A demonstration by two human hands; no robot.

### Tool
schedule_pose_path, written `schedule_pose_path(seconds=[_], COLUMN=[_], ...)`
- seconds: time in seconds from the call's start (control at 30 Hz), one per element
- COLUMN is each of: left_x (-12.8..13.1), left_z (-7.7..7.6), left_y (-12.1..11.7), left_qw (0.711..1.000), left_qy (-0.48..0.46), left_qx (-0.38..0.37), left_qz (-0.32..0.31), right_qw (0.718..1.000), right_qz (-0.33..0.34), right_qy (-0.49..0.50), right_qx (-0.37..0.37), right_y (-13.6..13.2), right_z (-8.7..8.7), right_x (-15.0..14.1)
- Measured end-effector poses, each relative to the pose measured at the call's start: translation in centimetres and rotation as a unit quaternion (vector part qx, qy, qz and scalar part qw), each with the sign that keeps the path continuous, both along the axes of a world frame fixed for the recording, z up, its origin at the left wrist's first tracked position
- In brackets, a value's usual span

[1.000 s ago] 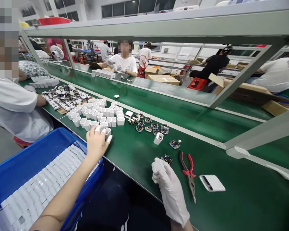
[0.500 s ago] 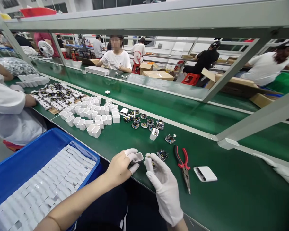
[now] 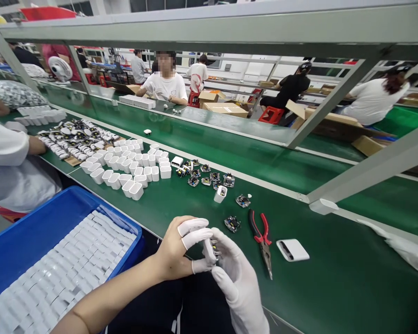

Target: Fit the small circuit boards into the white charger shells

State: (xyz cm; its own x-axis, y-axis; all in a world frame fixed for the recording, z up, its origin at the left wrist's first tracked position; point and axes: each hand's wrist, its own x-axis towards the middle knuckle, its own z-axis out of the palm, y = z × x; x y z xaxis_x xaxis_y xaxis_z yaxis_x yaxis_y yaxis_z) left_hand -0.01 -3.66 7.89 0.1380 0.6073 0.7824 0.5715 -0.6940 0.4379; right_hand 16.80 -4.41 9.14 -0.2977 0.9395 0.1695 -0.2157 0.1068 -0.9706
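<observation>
Two-handed hold with little margin beneath

Taking the pliers (image 3: 264, 246) as landmark, the white casing piece (image 3: 208, 253) is off to their left, raised between both hands, with a circuit board (image 3: 214, 247) on its right face. The left hand (image 3: 174, 253), the farther from the pliers, has white covers on its fingertips; its fingers are pinched on the piece from above and below. The right hand (image 3: 242, 278), fully gloved, lies between piece and pliers; its fingers curve round the board side, tips brought in narrowly at the piece's top and bottom edges. Whether the board is seated or merely leaning cannot be told, as the fingers hide the join.

The likeliest trouble is a slip: smooth glove fabric on smooth plastic, around the near edge of the bench (image 3: 316, 297), could let the piece fall towards the lap. Squeezing with the board askew might bend a component or jam it against the casing wall. A loose board (image 3: 232, 223) sits just left of the pliers' handles, and another board (image 3: 243, 200) just beyond them; a sweeping right wrist could knock the pliers into either, or into the slotted white casing (image 3: 292, 250) on their right.
</observation>
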Motion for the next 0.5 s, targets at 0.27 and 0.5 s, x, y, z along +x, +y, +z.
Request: schedule_pose_path(seconds=[0.27, 0.5], left_x=[0.3, 0.5], left_z=[1.5, 1.9], left_y=[-1.4, -1.5], left_qw=[0.945, 0.859], left_qy=[-0.225, -0.331], left_qx=[-0.217, -0.353], left_qz=[-0.101, -0.167], right_qw=[0.982, 0.987], right_qz=[-0.033, -0.024], right_qy=[-0.134, -0.132], right_qx=[0.132, 0.093], right_y=[-0.4, -0.7], right_z=[-0.5, 0.0], right_x=[0.9, 0.7])
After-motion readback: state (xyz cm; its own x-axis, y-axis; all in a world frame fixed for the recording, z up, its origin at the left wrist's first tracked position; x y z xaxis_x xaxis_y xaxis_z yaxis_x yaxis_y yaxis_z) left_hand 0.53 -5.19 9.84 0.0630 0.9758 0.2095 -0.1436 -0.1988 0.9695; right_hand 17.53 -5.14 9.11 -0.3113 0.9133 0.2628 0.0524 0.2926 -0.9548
